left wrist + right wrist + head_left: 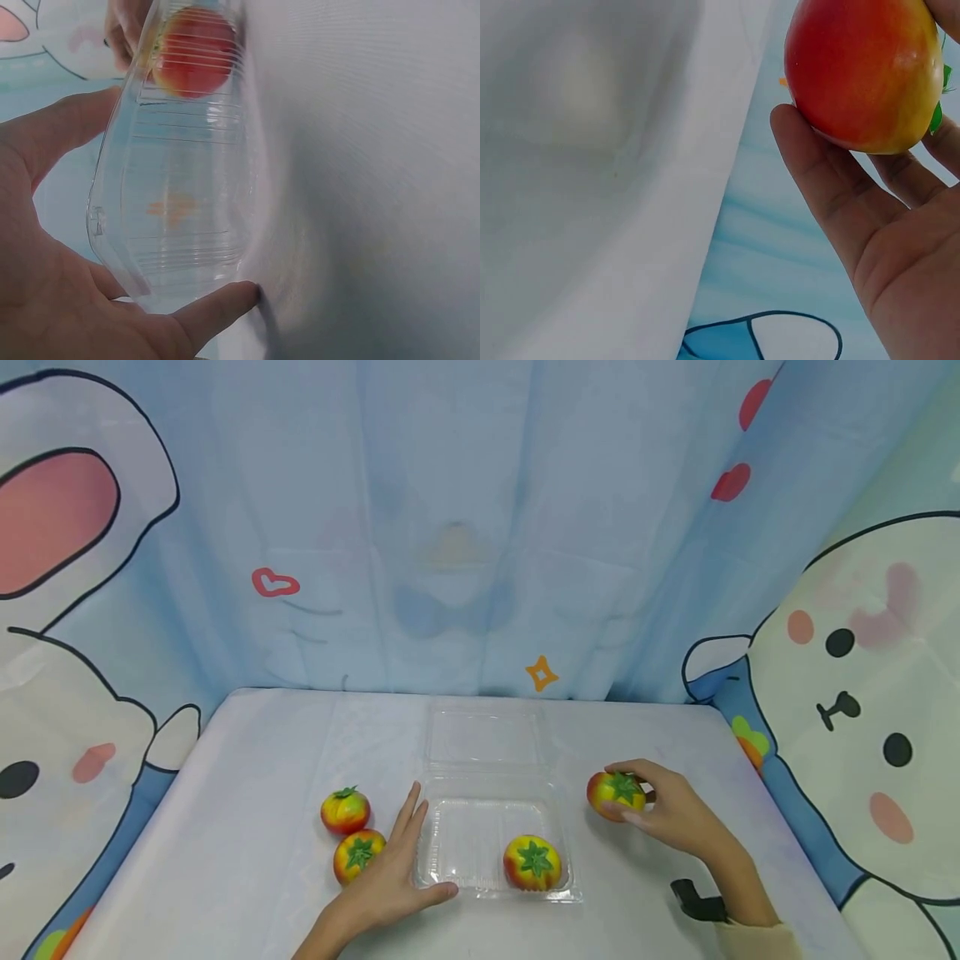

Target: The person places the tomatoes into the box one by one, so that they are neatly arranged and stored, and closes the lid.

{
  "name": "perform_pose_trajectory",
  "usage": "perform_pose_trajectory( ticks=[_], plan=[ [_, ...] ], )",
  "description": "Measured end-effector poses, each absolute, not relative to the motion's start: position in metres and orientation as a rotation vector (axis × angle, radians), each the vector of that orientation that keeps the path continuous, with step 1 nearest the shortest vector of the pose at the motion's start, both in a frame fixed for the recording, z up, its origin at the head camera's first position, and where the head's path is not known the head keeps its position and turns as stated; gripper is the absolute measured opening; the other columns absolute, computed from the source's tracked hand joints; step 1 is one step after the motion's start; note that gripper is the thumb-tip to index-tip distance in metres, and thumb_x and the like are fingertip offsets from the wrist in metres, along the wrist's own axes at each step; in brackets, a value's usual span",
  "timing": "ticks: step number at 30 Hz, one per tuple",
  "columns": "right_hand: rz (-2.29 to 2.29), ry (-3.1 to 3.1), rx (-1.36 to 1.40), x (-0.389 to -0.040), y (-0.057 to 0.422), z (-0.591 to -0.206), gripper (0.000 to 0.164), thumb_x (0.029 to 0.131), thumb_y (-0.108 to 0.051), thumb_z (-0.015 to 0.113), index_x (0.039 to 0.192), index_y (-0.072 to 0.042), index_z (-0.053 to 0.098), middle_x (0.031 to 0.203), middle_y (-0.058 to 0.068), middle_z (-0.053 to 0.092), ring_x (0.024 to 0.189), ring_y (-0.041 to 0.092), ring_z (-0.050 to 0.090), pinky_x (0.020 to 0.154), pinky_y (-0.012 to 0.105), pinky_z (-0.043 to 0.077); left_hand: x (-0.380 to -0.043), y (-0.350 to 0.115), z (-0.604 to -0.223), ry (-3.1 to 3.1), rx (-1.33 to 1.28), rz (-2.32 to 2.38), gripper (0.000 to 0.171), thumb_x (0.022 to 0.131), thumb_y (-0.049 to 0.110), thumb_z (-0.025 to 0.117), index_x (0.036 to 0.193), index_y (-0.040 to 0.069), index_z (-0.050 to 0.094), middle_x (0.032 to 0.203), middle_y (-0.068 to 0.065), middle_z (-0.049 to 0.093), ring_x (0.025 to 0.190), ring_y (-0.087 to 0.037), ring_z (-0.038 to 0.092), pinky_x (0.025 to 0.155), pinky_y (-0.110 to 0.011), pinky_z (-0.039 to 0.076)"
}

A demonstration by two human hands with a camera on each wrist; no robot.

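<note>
In the head view my right hand (678, 810) grips a red-and-yellow tomato (606, 793) with a green leafy top, right of the clear plastic container. The right wrist view has that tomato (862, 75) between thumb and fingers, above the white table. My left hand (393, 881) is spread along the left side of the container (487, 789), its thumb by the front left corner. In the left wrist view the fingers reach along the container wall (112, 187). Another tomato (532, 862) sits inside the container's front right corner.
Two more tomatoes, one behind (345, 811) and one in front (358, 853), rest left of my left hand, which partly covers the front one. The container's lid (486, 735) lies folded back. A blue cartoon curtain (465, 527) hangs behind the white table (247, 827).
</note>
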State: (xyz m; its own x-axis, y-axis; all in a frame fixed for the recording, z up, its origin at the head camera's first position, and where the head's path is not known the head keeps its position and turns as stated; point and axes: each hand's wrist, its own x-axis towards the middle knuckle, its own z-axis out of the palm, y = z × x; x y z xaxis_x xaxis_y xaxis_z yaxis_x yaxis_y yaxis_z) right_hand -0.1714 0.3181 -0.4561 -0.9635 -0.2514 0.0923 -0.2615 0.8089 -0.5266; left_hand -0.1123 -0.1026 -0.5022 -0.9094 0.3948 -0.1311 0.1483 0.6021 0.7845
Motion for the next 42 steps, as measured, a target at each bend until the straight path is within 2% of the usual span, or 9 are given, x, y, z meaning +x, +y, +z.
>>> perform_pose_trajectory(
  ticks=[8,21,26,34,42],
  plan=[
    [0.862,-2.938,0.419,-0.17,0.304,-0.454,0.052,0.089,-0.035,0.087,0.131,-0.01,0.069,0.13,0.012,0.073,0.108,0.026,0.067,0.084,0.038,0.064,-0.112,-0.102,-0.501,2.545,0.446,1.198,0.122,0.085,0.059,0.081,0.17,0.006,0.012,0.181,-0.002,-0.015,0.156,-0.054,0.033,0.106,-0.073,0.051],
    [0.909,-2.942,0.432,-0.17,0.277,-0.443,0.057,0.089,-0.044,0.085,0.132,-0.011,0.068,0.131,0.011,0.072,0.108,0.025,0.066,0.087,0.044,0.066,-0.113,-0.102,-0.5,2.543,0.446,1.203,0.122,0.084,0.059,0.081,0.171,0.007,0.013,0.181,0.0,-0.016,0.156,-0.054,0.032,0.106,-0.073,0.051],
    [0.951,-2.927,0.466,-0.169,0.266,-0.443,0.055,0.087,-0.038,0.088,0.131,-0.013,0.068,0.129,0.009,0.073,0.106,0.022,0.066,0.087,0.041,0.066,-0.113,-0.102,-0.5,2.54,0.446,1.2,0.122,0.084,0.06,0.081,0.171,0.007,0.012,0.181,0.0,-0.016,0.156,-0.054,0.032,0.106,-0.073,0.051],
    [0.988,-2.909,0.501,-0.168,0.249,-0.445,0.056,0.086,-0.04,0.089,0.131,-0.014,0.069,0.129,0.007,0.073,0.104,0.019,0.066,0.086,0.037,0.066,-0.111,-0.102,-0.5,2.556,0.476,1.217,0.12,0.086,0.054,0.082,0.17,0.004,0.013,0.181,-0.004,-0.012,0.159,-0.05,0.03,0.111,-0.072,0.048],
    [0.996,-2.901,0.527,-0.17,0.236,-0.451,0.057,0.085,-0.044,0.089,0.132,-0.02,0.068,0.129,-0.002,0.072,0.104,0.013,0.064,0.088,0.031,0.062,-0.112,-0.102,-0.503,2.562,0.494,1.218,0.121,0.086,0.056,0.082,0.169,0.001,0.013,0.181,-0.005,-0.013,0.159,-0.049,0.03,0.113,-0.07,0.048]
  ],
)
